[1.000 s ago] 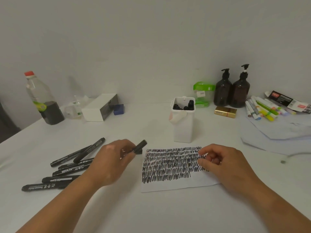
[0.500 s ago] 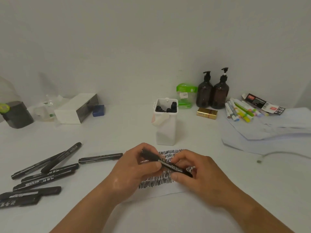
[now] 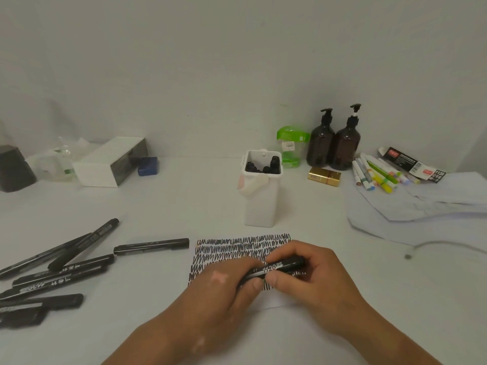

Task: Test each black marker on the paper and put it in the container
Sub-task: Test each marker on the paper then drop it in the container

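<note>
Gripping one black marker [image 3: 274,268] in both hands [image 3: 263,288] over scribbled paper [image 3: 237,246], several in the container [image 3: 262,191] beyond, more untested markers [image 3: 63,270] leftward.

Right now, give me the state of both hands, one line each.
Left hand: closed on the black marker, at its left end.
Right hand: closed on the same marker, at its right end.
</note>
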The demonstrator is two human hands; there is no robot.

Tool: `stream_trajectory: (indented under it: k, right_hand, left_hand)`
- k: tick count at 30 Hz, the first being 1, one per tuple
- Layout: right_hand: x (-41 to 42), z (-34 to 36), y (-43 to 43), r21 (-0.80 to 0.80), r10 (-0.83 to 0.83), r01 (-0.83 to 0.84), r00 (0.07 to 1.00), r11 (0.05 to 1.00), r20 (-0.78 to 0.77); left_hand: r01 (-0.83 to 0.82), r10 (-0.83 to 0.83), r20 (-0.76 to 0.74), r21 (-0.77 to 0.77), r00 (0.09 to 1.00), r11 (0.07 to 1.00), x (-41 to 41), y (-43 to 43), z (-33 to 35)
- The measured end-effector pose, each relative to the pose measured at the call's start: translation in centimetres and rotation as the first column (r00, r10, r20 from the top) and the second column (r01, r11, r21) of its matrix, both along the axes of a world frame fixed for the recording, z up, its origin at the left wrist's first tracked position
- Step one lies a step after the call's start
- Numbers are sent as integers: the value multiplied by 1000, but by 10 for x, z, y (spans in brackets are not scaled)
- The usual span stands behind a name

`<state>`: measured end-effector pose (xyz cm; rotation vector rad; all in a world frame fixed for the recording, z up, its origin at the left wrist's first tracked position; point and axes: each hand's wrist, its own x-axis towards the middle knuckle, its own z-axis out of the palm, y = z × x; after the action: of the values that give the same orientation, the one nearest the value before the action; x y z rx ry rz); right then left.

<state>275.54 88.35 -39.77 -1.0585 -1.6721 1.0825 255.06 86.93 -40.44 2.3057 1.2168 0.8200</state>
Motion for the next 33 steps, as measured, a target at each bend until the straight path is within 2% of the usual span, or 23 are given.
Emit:
stream_trajectory:
  k: [11,15,22,33]
  right_hand:
    - [-16,4,-7,-194,60,-102,976,976,-211]
    - [-15,3,-7,-173,68,-107,974,979,-216]
    - [-12,2,-6,-162,106,-148,964,976,-242]
    - [-12,4,-7,-122,134,-167,961,978,-241]
  left_hand:
    - [4,-5,29,28,1000,1000,6,-4,3]
    - [10,-13,31,68,999,998,9,-7,7]
    - [-34,34,23,37,999,999,7,-7,3]
    - [30,-30,52,7,998,1000,5,-7,13]
